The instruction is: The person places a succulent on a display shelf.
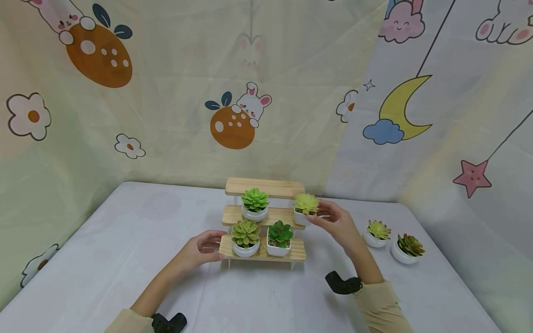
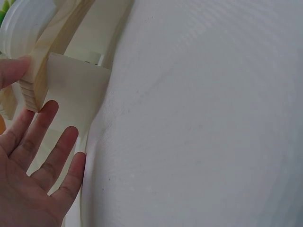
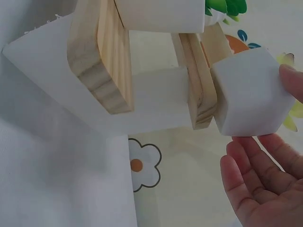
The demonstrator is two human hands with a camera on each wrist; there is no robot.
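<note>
A three-tier wooden stand with white supports stands at the table's back middle. My left hand pinches the bottom tier's left end; in the left wrist view the thumb lies on the board, other fingers below and spread. My right hand grips a yellow-green potted succulent at the middle tier's right end. Its square white pot is against the board's edge. Left of it sits a bright green succulent. A pale green succulent and a dark green one occupy the bottom tier.
Two more potted succulents, one yellow-green and one reddish-green, stand on the white-covered table to the right of my right arm. A patterned cloth backdrop rises behind the table. Dark devices are strapped at both wrists.
</note>
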